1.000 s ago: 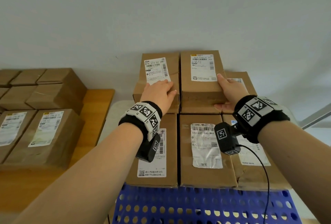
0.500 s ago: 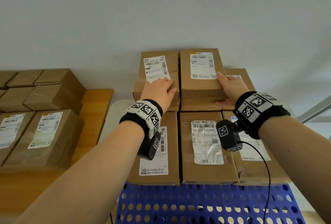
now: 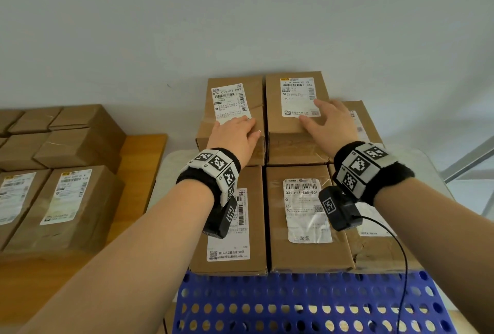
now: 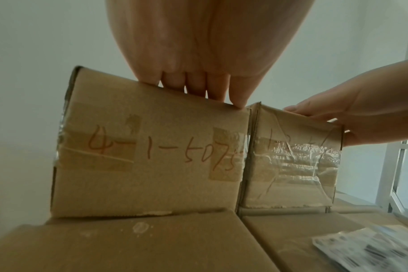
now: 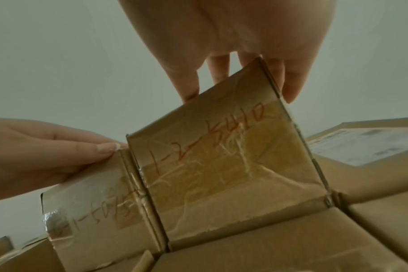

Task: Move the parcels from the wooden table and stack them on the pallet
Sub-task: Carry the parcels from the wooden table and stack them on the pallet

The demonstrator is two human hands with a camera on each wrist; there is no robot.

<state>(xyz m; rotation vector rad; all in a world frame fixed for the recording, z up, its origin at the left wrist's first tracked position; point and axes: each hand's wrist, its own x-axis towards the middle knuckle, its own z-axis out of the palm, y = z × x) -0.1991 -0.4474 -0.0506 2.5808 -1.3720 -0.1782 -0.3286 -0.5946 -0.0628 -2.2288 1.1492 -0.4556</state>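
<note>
On top of the stack on the blue pallet (image 3: 307, 304), two upper parcels are sitting side by side, touching, and the person is resting a hand on each. Her left hand (image 3: 235, 134) is lying flat with straight fingers on the left upper parcel (image 3: 232, 109), fingertips just over its near top edge; her right hand (image 3: 330, 122) is spreading its fingers over the right upper parcel (image 3: 294, 125), gripping nothing that I can see. More parcels are waiting on the wooden table (image 3: 139, 157) to the left.

I am judging the risk to be in the seating: the right upper parcel is looking tilted in the right wrist view, so pressing on it unevenly could be sliding it off the lower tier (image 3: 304, 226) or opening a gap. Both boxes are sitting near the wall side, and a shove could be skewing the row.

Writing is showing plainly: "876 C12-07 HW2" on the left label, "031-031-E60-901" on a lower one, and red handwriting reading roughly "4-1-5075" and "1-2-5410" on the near faces.
</note>
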